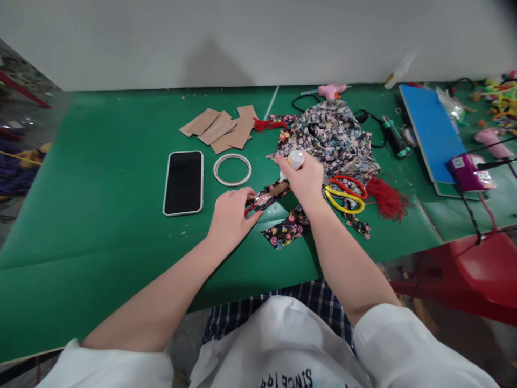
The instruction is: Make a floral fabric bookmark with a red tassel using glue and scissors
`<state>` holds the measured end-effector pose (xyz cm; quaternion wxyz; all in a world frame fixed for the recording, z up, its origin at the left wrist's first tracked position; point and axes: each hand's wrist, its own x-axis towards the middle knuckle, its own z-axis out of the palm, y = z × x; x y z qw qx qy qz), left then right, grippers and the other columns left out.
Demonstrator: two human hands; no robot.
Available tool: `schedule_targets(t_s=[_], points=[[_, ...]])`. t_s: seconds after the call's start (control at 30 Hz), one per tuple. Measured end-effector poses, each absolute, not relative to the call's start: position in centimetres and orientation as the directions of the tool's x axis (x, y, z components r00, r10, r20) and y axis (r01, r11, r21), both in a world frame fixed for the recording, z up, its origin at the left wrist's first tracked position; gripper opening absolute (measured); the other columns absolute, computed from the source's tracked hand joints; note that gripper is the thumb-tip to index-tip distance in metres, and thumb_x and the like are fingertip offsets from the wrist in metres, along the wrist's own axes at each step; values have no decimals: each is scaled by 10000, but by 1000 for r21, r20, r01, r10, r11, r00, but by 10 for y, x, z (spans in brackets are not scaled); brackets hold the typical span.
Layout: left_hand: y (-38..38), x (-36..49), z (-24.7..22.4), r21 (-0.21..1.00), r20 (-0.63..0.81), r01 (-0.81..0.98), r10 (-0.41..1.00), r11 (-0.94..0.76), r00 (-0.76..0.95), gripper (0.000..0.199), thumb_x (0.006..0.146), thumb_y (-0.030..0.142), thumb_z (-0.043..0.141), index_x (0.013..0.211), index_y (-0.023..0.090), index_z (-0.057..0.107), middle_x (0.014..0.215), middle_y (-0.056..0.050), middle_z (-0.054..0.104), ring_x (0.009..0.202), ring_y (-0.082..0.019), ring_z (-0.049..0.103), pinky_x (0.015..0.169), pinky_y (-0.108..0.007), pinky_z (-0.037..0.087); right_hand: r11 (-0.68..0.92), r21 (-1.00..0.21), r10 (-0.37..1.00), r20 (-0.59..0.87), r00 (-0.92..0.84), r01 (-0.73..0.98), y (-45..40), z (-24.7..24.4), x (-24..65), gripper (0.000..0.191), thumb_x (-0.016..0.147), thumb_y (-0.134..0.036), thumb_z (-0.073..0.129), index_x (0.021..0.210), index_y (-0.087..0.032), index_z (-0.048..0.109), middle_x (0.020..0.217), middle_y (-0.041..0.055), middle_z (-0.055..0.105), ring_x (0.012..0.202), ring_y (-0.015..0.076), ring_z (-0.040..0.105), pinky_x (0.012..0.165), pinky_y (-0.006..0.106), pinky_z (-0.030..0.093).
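My right hand (pixel 307 180) is closed round a white squeeze bottle (pixel 296 158), tilted with its tip down over a floral fabric strip (pixel 263 199). A narrow brown cardboard piece (pixel 278 188) lies on that strip, with a shiny wet-looking patch beside it. At the strip's left end, my left hand (pixel 231 213) pinches the fabric between thumb and fingers, where a bit of red shows. Just below lies another floral strip (pixel 285 230), partly under my right arm. Scissors with red and yellow handles (pixel 343 200) rest right of my right hand; their blades are hidden.
A phone (pixel 183 183), a tape roll (pixel 216 172) and several cardboard pieces (pixel 242 132) lie left on the green table (pixel 100 215). Behind my right hand is bunched floral fabric (pixel 331 134), near red tassel threads (pixel 388 199). A pink glue gun (pixel 331 90) and blue board (pixel 430 129) lie beyond.
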<state>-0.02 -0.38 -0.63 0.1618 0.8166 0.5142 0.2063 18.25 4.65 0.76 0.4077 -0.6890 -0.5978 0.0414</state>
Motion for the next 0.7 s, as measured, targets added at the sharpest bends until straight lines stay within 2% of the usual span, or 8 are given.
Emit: schedule_targets(t_s=[0.17, 0.37, 0.6, 0.7], points=[[-3, 1, -6, 470, 164, 782, 911, -409, 378, 361, 723, 328, 662, 1008, 195, 485, 932, -44, 650, 915, -244, 581, 830, -387, 432, 137, -601, 861, 465, 205, 787, 43, 7, 172, 454, 740, -630, 517, 651, -187, 562, 605, 14, 580, 577, 136, 510, 602, 260, 372], [-3, 0, -6, 472, 160, 779, 909, -413, 386, 362, 724, 340, 659, 1010, 198, 489, 947, -46, 649, 925, -244, 580, 835, -387, 430, 31, -639, 833, 442, 334, 768, 47, 9, 184, 467, 734, -636, 508, 620, -184, 539, 596, 17, 568, 578, 142, 494, 607, 274, 368], [-3, 0, -5, 463, 158, 786, 910, -410, 382, 373, 727, 334, 660, 1021, 192, 479, 954, -48, 649, 929, -248, 580, 833, -388, 430, 143, -618, 870, 451, 199, 773, 43, 5, 167, 474, 737, -643, 503, 620, -185, 541, 576, 3, 569, 542, 118, 466, 564, 245, 343], [-3, 1, -6, 462, 160, 784, 909, -414, 386, 378, 727, 334, 663, 1024, 193, 477, 951, -45, 650, 930, -247, 581, 828, -384, 432, 123, -622, 857, 460, 234, 774, 43, 8, 173, 465, 748, -629, 499, 629, -182, 550, 593, 6, 581, 555, 118, 474, 578, 245, 350]])
